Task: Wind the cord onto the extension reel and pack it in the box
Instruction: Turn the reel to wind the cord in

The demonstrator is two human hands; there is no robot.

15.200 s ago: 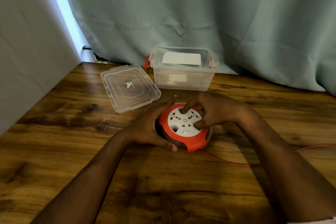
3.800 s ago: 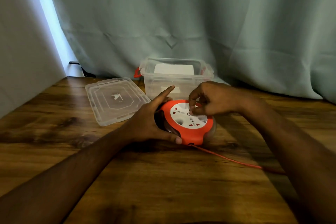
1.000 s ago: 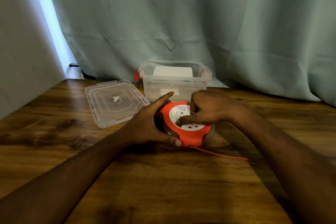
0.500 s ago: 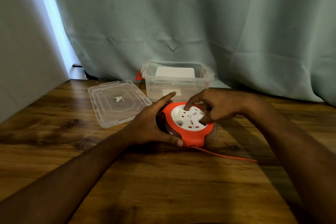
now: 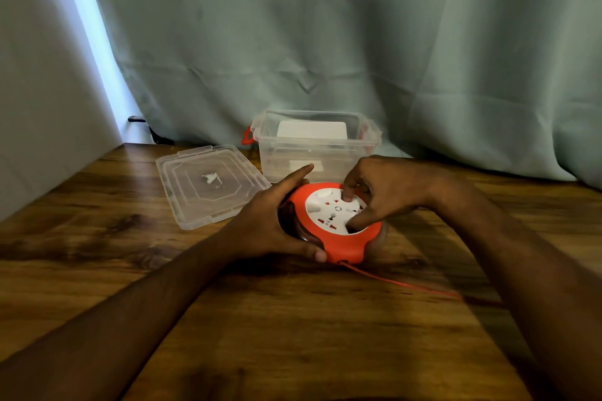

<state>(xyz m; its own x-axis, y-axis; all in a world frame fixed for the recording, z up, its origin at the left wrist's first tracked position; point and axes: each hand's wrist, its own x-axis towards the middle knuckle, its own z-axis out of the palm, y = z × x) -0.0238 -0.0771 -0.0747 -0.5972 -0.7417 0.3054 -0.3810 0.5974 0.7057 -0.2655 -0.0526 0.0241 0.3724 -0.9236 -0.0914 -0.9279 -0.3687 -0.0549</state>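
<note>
A wooden table [image 5: 293, 319] fronts a pale green curtain [image 5: 325, 42]; at its back edge stands a clear box [image 5: 317, 146], open-topped, with its lid [image 5: 208, 184] flat beside it on the left. Just before the box, the orange extension reel [image 5: 335, 225] rests tilted on the table, gripped at its left rim by the left hand [image 5: 270, 225], index finger extended. The right hand [image 5: 381, 192] presses curled fingertips into the white socket face, and the orange cord [image 5: 400, 283] trails rightward from the reel's near edge.
</note>
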